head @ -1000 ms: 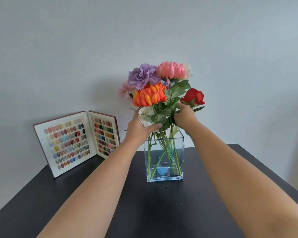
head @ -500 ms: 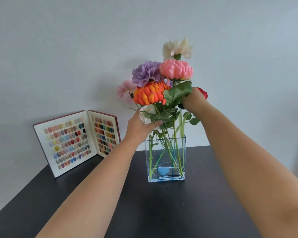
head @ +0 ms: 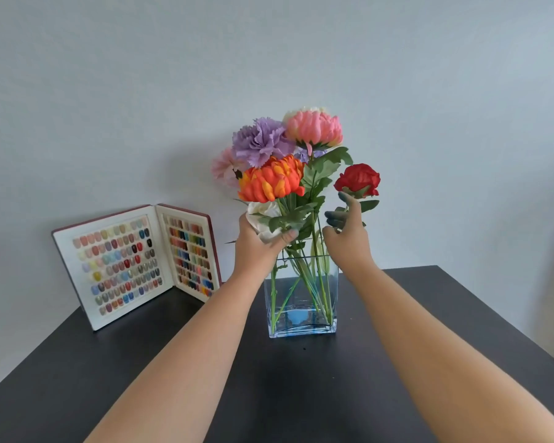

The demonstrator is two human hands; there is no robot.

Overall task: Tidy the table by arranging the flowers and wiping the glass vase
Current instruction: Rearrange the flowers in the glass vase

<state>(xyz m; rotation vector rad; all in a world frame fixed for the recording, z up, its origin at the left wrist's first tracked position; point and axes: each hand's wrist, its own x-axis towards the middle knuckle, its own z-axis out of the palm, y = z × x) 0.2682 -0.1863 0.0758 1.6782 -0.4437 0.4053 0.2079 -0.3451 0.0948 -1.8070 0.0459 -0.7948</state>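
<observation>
A square glass vase [head: 301, 327] with a little water stands on the dark table [head: 301, 394]. It holds a bunch of flowers: purple [head: 263, 142], pink [head: 314, 127], orange [head: 271, 179] and a red rose [head: 359, 180] at the right. My left hand [head: 258, 247] grips the stems just above the rim, with a white cloth [head: 264, 215] bunched in it. My right hand [head: 347, 233] hovers at the right of the stems, fingers spread below the red rose, holding nothing.
An open display book of coloured nail samples [head: 135, 263] leans against the wall at the back left of the table. The pale wall [head: 429, 123] rises right behind the vase. The table's right edge lies close to the vase.
My right hand had raised a pale flower above the bunch, then dropped back down and let go. The red rose shows again at the right. My left hand stayed put.
</observation>
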